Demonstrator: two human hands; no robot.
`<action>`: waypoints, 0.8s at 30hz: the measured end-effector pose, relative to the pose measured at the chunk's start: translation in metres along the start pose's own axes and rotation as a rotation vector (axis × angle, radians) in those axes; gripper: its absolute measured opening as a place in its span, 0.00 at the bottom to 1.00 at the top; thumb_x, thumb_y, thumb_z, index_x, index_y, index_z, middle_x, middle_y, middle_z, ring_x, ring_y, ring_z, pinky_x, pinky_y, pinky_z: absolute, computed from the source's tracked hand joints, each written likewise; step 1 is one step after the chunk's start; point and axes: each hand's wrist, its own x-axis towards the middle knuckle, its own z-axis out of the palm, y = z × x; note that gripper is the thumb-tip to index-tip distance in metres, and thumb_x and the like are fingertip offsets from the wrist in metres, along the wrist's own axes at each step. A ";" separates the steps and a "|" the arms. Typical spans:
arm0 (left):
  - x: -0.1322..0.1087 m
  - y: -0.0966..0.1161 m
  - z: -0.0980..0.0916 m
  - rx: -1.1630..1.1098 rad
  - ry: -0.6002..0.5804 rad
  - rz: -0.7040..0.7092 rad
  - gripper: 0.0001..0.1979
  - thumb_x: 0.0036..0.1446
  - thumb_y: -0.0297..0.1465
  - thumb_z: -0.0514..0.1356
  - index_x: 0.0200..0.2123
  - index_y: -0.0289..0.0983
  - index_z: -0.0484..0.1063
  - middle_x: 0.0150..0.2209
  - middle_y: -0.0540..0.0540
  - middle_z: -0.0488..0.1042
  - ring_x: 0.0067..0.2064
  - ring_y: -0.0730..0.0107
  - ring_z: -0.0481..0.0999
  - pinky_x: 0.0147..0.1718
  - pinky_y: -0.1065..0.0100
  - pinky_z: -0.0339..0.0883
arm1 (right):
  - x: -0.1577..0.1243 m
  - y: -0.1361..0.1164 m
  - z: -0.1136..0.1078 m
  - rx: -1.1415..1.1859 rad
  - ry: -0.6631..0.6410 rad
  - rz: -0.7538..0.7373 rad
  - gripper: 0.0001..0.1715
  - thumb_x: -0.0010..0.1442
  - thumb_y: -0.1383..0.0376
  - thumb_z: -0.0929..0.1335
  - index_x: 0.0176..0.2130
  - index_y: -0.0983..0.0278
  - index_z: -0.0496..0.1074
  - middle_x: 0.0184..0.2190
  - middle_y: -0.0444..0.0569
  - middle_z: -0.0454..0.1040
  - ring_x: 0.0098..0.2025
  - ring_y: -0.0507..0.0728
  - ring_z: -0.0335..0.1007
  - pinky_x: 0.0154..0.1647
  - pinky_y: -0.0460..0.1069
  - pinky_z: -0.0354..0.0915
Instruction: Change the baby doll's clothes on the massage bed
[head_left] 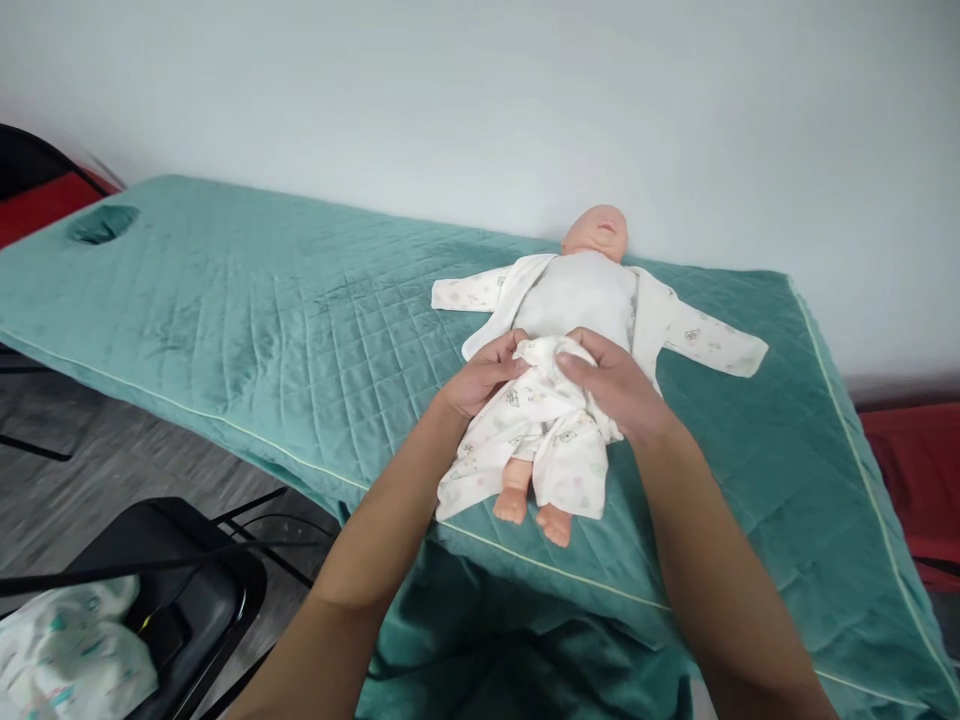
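The left hand (487, 374) and right hand (613, 382) grasp the gathered top of patterned white pants (480, 462) on a baby doll (594, 236), whose feet (511, 503) reach the near edge of a quilted green bed (315, 320) stretching leftward along a pale wall (412, 110).

Right of centre, we see a smooth, plastic-looking doll (596, 235) in matt cloth trousers (487, 460). We find quilted, velvety cloth on the bed cover (300, 310) across the middle, and a slightly glossy black chair (161, 525) lower left.
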 end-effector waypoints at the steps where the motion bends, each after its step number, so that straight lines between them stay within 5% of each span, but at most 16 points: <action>1: 0.000 -0.001 0.000 -0.020 0.024 0.022 0.18 0.47 0.36 0.73 0.33 0.36 0.67 0.26 0.53 0.70 0.24 0.78 0.69 0.24 0.76 0.64 | 0.000 -0.003 0.001 -0.103 -0.051 -0.004 0.19 0.57 0.51 0.74 0.36 0.62 0.69 0.30 0.42 0.68 0.32 0.51 0.63 0.31 0.45 0.60; 7: 0.001 -0.004 -0.001 -0.056 0.035 0.062 0.19 0.46 0.36 0.73 0.32 0.36 0.67 0.24 0.53 0.69 0.23 0.78 0.68 0.24 0.76 0.63 | -0.005 -0.015 0.010 -0.350 -0.229 0.092 0.21 0.56 0.54 0.75 0.47 0.60 0.76 0.42 0.46 0.78 0.45 0.60 0.72 0.42 0.51 0.66; 11: -0.001 0.000 -0.001 -0.010 -0.011 0.008 0.18 0.49 0.39 0.72 0.34 0.35 0.70 0.27 0.52 0.71 0.25 0.78 0.70 0.26 0.77 0.64 | -0.007 -0.007 0.007 -0.034 -0.097 0.176 0.21 0.54 0.56 0.76 0.46 0.63 0.78 0.40 0.48 0.79 0.43 0.60 0.75 0.41 0.51 0.69; 14: -0.001 0.007 -0.002 0.094 -0.089 -0.076 0.27 0.39 0.42 0.76 0.38 0.34 0.73 0.30 0.49 0.73 0.29 0.75 0.73 0.29 0.76 0.66 | -0.005 0.000 0.004 0.191 -0.008 0.157 0.20 0.52 0.59 0.77 0.44 0.64 0.78 0.38 0.49 0.79 0.41 0.60 0.76 0.41 0.51 0.71; 17: 0.001 0.015 -0.006 0.226 -0.240 -0.249 0.32 0.30 0.37 0.79 0.40 0.34 0.75 0.32 0.46 0.77 0.31 0.68 0.75 0.30 0.72 0.68 | -0.003 0.004 0.003 0.289 0.046 0.140 0.17 0.53 0.58 0.76 0.41 0.65 0.77 0.36 0.50 0.78 0.39 0.60 0.76 0.40 0.53 0.72; 20: 0.003 0.017 -0.009 0.310 -0.326 -0.361 0.25 0.35 0.35 0.78 0.38 0.33 0.77 0.32 0.43 0.79 0.30 0.66 0.76 0.30 0.68 0.70 | -0.002 0.004 0.004 0.277 0.085 0.138 0.18 0.55 0.55 0.75 0.41 0.64 0.76 0.36 0.51 0.78 0.39 0.60 0.75 0.39 0.53 0.72; 24: -0.001 0.008 -0.008 0.196 -0.154 -0.238 0.24 0.39 0.41 0.76 0.36 0.32 0.77 0.32 0.42 0.79 0.29 0.67 0.77 0.29 0.68 0.71 | -0.002 0.001 0.006 0.123 0.055 0.109 0.21 0.55 0.52 0.75 0.42 0.64 0.76 0.35 0.49 0.77 0.37 0.58 0.75 0.36 0.50 0.71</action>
